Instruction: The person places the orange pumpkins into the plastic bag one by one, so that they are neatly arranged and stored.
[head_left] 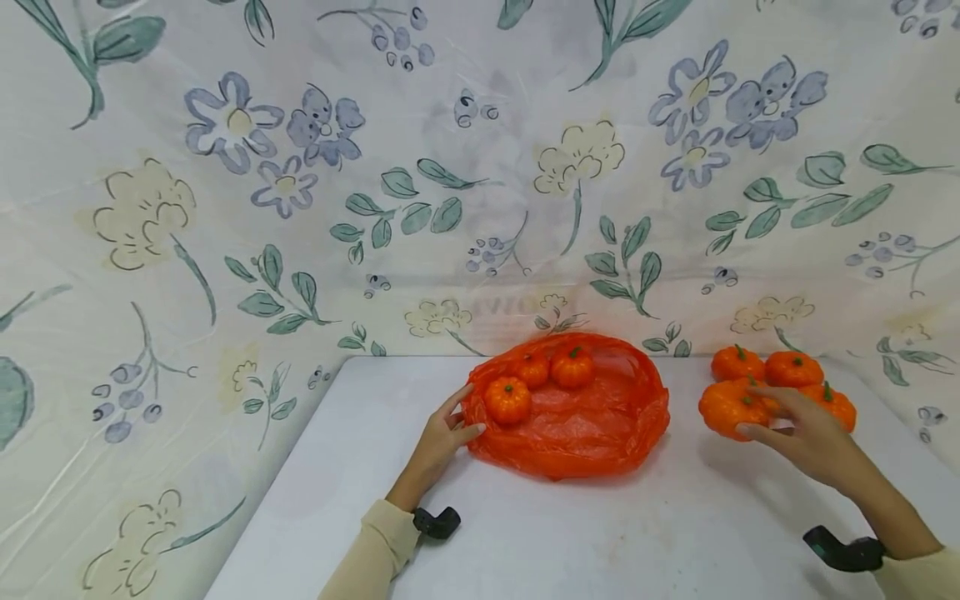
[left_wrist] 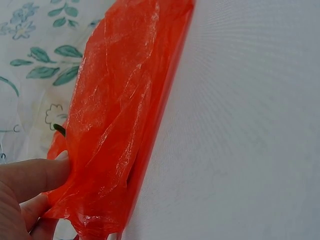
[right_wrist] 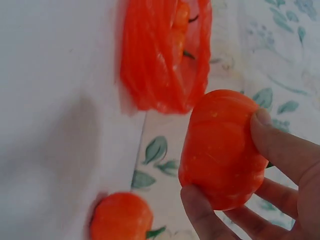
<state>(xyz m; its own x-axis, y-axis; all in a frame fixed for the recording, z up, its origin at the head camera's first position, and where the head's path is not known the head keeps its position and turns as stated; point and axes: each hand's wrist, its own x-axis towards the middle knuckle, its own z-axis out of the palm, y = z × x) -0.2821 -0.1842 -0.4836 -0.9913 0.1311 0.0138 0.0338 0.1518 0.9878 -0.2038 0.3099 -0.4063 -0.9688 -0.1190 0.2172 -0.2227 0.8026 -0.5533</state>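
Note:
A red plastic bag (head_left: 592, 433) lies spread on the white table, its mouth facing up. Three small orange pumpkins (head_left: 508, 401) with green stems sit inside, toward its left and back. My left hand (head_left: 438, 437) pinches the left rim of the bag between thumb and fingers; in the left wrist view the thin film (left_wrist: 115, 115) bunches at the fingertips. To the right of the bag, my right hand (head_left: 813, 433) grips another small pumpkin (right_wrist: 222, 150), raised above the table with its stem turned toward the palm side in the right wrist view.
Three more pumpkins (head_left: 793, 369) stand grouped at the table's back right, just behind and beside my right hand. The white table (head_left: 540, 542) ends at the back against a floral-patterned cloth (head_left: 495, 167). A dark band (head_left: 843, 550) is around each wrist.

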